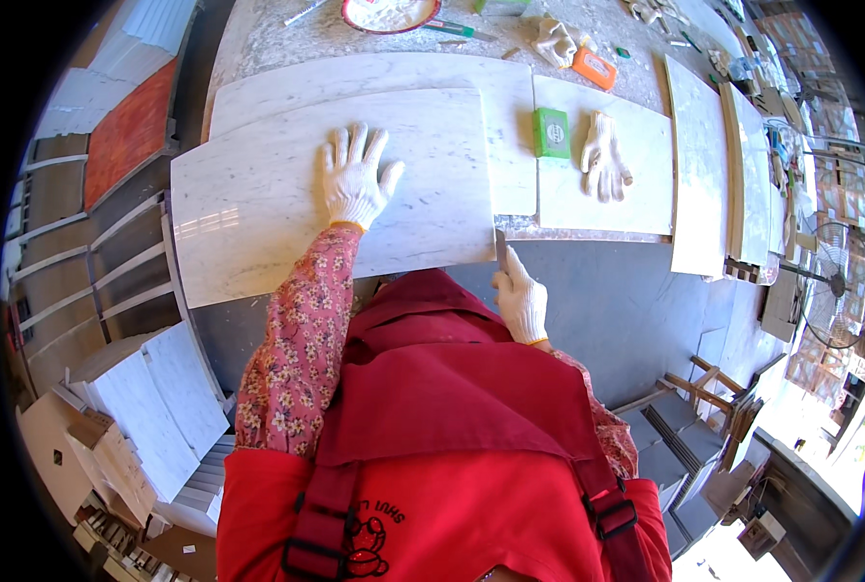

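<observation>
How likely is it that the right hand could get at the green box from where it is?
Probably yes: only flat pale slabs seem to lie between the right hand and the green box, though that hand is holding a narrow blade.

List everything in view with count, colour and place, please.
Large veined stone-like slab: one, white, under the left hand
Slim flat blade: one, grey, in the right hand
Rectangular block: one, green, on another slab
Knitted fabric glove: at least one, white, beside that block
Oblong block: one, orange, farther back
Round bowl: one, red-rimmed, at the back
Worn flat table: one, grey, beneath the slabs
Round caged fan: one, dark, far right
Stacked flat slabs: several, white, lower left
Bib apron: one, dark red, worn
Hands: two, white-gloved; left flat, right gripping
</observation>
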The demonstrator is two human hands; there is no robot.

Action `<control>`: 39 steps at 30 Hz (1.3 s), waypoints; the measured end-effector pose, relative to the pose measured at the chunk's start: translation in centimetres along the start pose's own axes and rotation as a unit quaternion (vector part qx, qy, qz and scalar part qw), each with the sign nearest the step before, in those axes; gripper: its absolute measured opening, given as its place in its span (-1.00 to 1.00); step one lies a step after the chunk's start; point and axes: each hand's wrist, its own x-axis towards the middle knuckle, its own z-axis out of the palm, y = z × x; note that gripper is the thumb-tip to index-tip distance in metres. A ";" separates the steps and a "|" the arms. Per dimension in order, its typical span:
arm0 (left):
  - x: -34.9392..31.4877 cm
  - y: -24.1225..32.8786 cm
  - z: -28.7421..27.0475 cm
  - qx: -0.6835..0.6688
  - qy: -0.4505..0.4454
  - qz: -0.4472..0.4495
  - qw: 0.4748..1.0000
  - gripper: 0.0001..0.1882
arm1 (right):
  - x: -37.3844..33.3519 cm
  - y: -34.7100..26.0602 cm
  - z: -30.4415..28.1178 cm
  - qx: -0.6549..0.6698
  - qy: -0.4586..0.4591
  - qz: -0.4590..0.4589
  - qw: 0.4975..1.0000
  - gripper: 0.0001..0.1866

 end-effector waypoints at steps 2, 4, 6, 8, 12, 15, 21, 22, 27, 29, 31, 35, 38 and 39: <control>-0.1 0.0 0.1 -0.002 0.004 0.000 1.000 -0.35 | 0.0 0.3 0.0 0.007 0.004 -0.001 1.000 -0.49; -0.1 -0.1 0.2 -0.001 -0.004 -0.004 1.000 -0.35 | 0.0 0.3 0.1 -0.008 -0.007 -0.004 1.000 -0.49; -0.2 -0.1 0.2 0.000 -0.009 -0.006 1.000 -0.35 | 0.0 0.0 0.0 -0.013 -0.007 -0.003 1.000 -0.51; -0.1 0.0 0.2 -0.002 -0.012 -0.005 1.000 -0.35 | 0.0 -0.2 0.0 -0.019 -0.007 -0.006 1.000 -0.51; -0.2 -0.1 0.5 -0.001 -0.004 -0.004 1.000 -0.36 | 0.5 -0.2 0.4 -0.056 -0.012 -0.034 0.998 -0.47; -0.2 -0.1 0.3 -0.007 0.004 -0.002 1.000 -0.36 | 1.1 0.1 1.1 -0.088 0.001 -0.058 0.994 -0.44; 0.1 0.0 0.0 -0.026 0.013 0.009 1.000 -0.36 | 2.1 0.7 1.8 -0.086 0.023 -0.078 0.993 -0.57; -0.2 -0.1 0.2 -0.026 0.012 0.014 0.999 -0.35 | 2.2 1.4 1.0 -0.053 0.026 -0.087 0.994 -0.61; -5.6 -0.5 0.4 -0.060 -0.056 0.076 0.994 -0.19 | 3.2 8.0 -4.9 0.425 -0.071 0.146 0.891 -0.76; -8.7 -0.1 -1.0 -0.071 -0.113 0.136 0.982 -0.07 | 2.7 15.0 -4.8 0.057 -0.132 0.197 0.970 -0.75; -10.8 -0.1 -2.4 -0.113 -0.121 0.171 0.971 -0.06 | 1.8 23.3 -4.2 -0.153 -0.034 0.229 0.961 -0.70; -14.3 -1.8 -0.7 -0.009 -0.106 0.137 0.985 -0.13 | 4.3 16.3 -2.7 0.379 0.071 0.318 0.866 -0.85; -14.3 -2.2 0.5 0.040 -0.091 0.156 0.983 -0.33 | 7.7 9.5 -4.0 0.472 0.065 0.242 0.845 -0.88; -14.2 -2.4 0.5 0.058 -0.086 0.165 0.981 -0.35 | 8.1 7.5 -4.8 0.504 0.059 0.225 0.832 -0.88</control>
